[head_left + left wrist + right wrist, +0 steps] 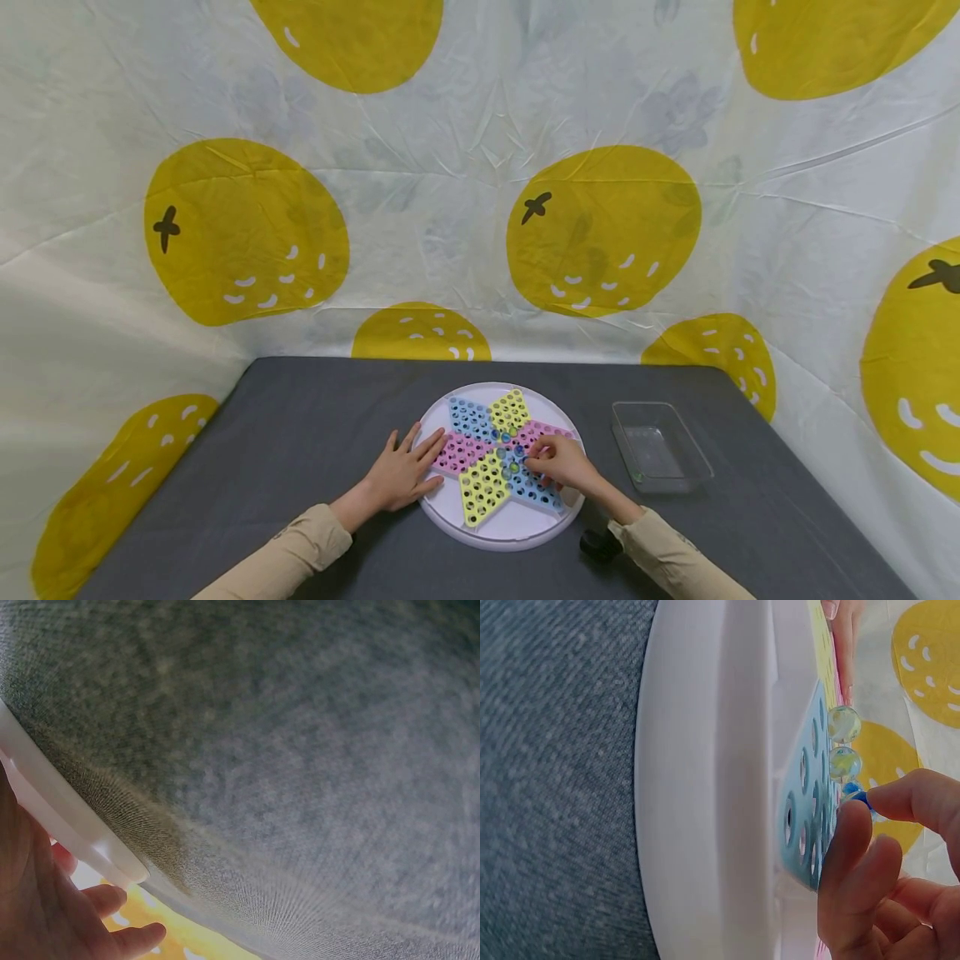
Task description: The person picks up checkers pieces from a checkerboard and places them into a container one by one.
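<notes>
1. Right hand [564, 463] in action, thumb and forefinger pinching a blue marble [862, 799] at their tips!
2. Left hand [396, 475] rests against the round board [510, 543], fingers spread loose.
3. Clear marbles [845, 763] sit near those pinching fingertips; the plastic box [678, 483] stands to their right.

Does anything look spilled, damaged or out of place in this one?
Nothing looks spilled or damaged; clear glass marbles sit on the round white board with its pastel star. One small oddity: a lone greenish spot in the near left corner of the clear plastic box, too small to identify.
</notes>
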A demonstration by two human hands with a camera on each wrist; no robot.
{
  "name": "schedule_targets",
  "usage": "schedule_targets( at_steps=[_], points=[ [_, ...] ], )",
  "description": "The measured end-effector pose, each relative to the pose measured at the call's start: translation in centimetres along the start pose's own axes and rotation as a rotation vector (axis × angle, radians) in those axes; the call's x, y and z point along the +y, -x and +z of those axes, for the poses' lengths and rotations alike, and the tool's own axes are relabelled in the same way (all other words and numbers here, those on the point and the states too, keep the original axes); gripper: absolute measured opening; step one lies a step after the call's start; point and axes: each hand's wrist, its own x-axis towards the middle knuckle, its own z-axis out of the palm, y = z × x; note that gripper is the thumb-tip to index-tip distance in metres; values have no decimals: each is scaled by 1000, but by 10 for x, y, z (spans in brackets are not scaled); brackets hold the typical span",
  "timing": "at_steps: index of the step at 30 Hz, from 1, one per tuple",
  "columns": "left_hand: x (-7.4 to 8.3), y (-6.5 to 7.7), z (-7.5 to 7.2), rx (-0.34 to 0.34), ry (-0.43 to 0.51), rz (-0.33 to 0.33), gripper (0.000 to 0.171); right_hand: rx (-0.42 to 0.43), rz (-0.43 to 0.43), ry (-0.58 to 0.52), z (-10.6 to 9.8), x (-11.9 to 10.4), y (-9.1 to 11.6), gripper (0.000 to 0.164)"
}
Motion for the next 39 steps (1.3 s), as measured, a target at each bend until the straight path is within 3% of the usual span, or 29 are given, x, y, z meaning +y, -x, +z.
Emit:
schedule_targets(
  at_steps=[22,39],
  points=[
    [0,1,1,23,-17,4,61,37,47,4,-9,0,8,14],
    [1,0,1,37,-35,3,61,31,23,3,-23,0,17,14]
  ],
)
